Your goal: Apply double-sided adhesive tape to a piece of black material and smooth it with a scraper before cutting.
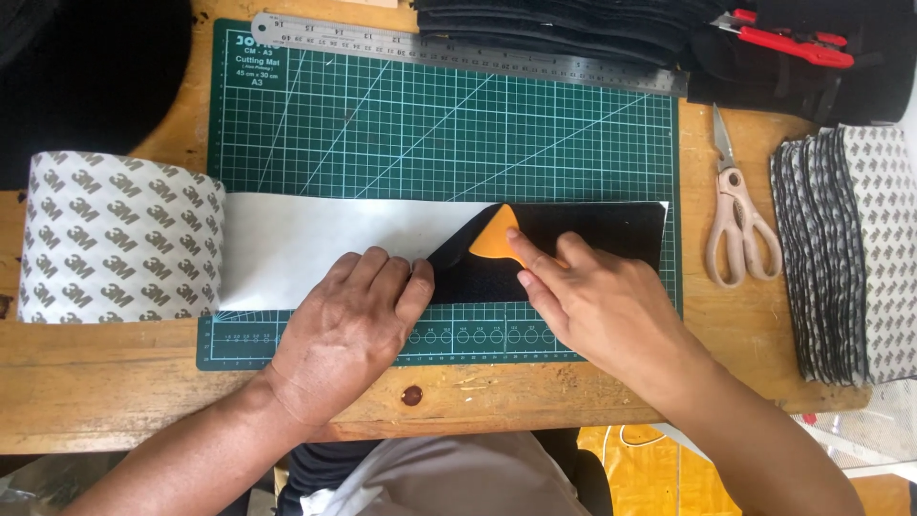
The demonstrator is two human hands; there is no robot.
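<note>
Here, the black strip (592, 229) is lying long-ways, left to right, on the white tape sheet (315, 239) over the green cutting mat (430, 124); the right hand (602, 306) is pinching an orange scraper (495, 239) on the strip's left end, so most of the strip is lying to its right; the left hand (353, 325), fingers flat and together, is pressing the strip's lower left edge.
</note>
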